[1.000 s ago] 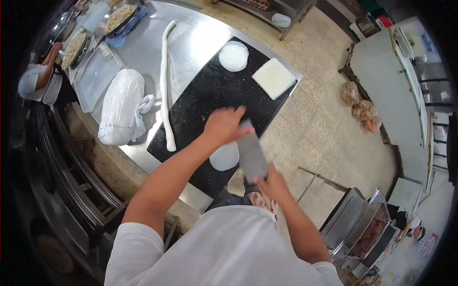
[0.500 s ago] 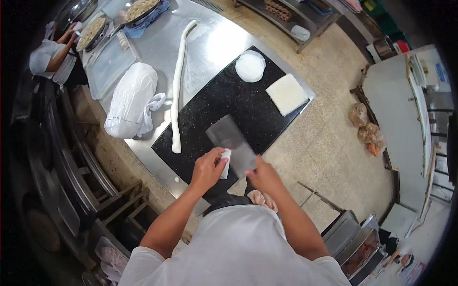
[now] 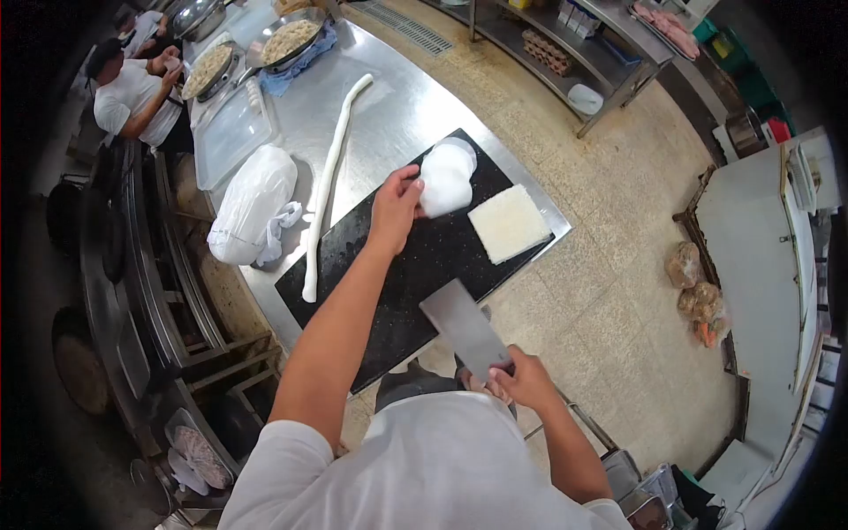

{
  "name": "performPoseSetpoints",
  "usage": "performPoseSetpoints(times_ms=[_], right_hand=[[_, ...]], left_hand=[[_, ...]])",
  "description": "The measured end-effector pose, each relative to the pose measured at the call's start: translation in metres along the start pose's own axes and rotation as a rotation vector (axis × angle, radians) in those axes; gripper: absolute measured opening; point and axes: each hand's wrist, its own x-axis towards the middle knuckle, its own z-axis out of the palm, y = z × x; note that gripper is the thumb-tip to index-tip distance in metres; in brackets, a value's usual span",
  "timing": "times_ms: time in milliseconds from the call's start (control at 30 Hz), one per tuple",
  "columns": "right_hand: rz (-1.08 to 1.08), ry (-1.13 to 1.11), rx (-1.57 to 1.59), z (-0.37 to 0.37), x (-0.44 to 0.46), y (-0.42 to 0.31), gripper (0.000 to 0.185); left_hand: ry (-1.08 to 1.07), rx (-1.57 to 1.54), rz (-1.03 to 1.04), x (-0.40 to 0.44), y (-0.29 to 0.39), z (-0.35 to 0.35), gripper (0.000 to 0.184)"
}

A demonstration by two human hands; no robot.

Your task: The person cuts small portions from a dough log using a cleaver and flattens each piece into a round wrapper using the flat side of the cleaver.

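My left hand [image 3: 397, 205] pinches the edge of a thin white dough round [image 3: 445, 187] above the far part of the black board [image 3: 389, 305]. That round overlaps another pale round [image 3: 459, 150] lying on the board. In my right hand [image 3: 525, 378] is a wide metal cleaver [image 3: 465, 329], its blade over the board's near right edge. A square white slab [image 3: 509, 223] rests on the board's right side. A long dough rope [image 3: 331, 168] stretches from the board's left edge across the steel table.
A white plastic-wrapped bundle [image 3: 256, 203] lies left of the rope, with a clear tray [image 3: 231, 141] behind it. Pans of filling [image 3: 290, 41] stand at the far left, beside a person in white [image 3: 132, 99]. A steel shelf [image 3: 565, 53] stands beyond the table.
My left hand has moved away from me with the dough round, to the pale round at the back. The cleaver has come off the board's middle, back toward me.
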Motion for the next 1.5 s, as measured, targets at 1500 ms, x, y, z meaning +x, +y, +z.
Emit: performPoseSetpoints(times_ms=[1500], right_hand=[[-0.124, 0.536, 0.227, 0.049, -0.041, -0.057, 0.034]], left_hand=[[-0.512, 1.395, 0.672, -0.216, -0.079, -0.136, 0.060]])
